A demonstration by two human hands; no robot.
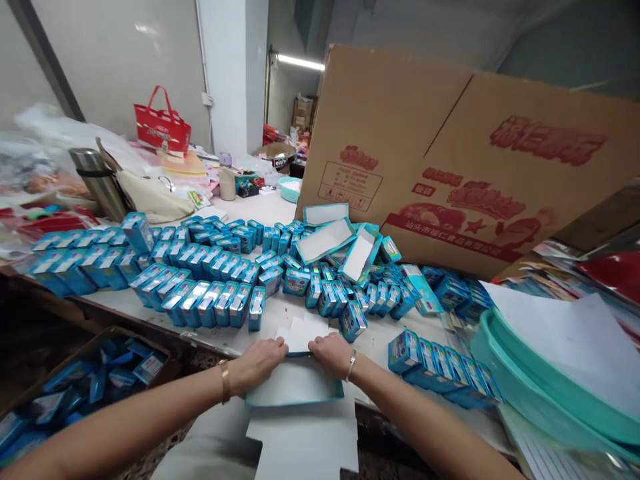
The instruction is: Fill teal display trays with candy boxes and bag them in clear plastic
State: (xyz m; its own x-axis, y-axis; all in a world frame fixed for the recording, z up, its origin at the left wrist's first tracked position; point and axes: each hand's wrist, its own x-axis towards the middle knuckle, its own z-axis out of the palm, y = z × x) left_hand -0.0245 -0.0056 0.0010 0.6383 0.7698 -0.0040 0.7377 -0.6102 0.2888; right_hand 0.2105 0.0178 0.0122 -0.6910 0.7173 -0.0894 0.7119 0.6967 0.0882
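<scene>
Both hands work on a partly folded cardboard box (300,383), white inside with blue edges, at the table's front edge. My left hand (263,363) grips its far left corner with curled fingers. At the far right corner, my right hand (333,353) is closed on the same box. A white flap (303,331) sticks up between and beyond the hands. Below the box, a flat white card sheet (305,437) with notched edges lies toward me. Just past my right hand stands one small blue packet (353,321). What the fingertips press on is partly hidden.
Rows of small blue packets (200,303) cover the left and middle of the table. Folded white-lined trays (325,240) lie on more packets. A large brown carton (450,167) stands behind. Teal basins (550,380) are at right; an open carton of blue packets (100,380) is lower left.
</scene>
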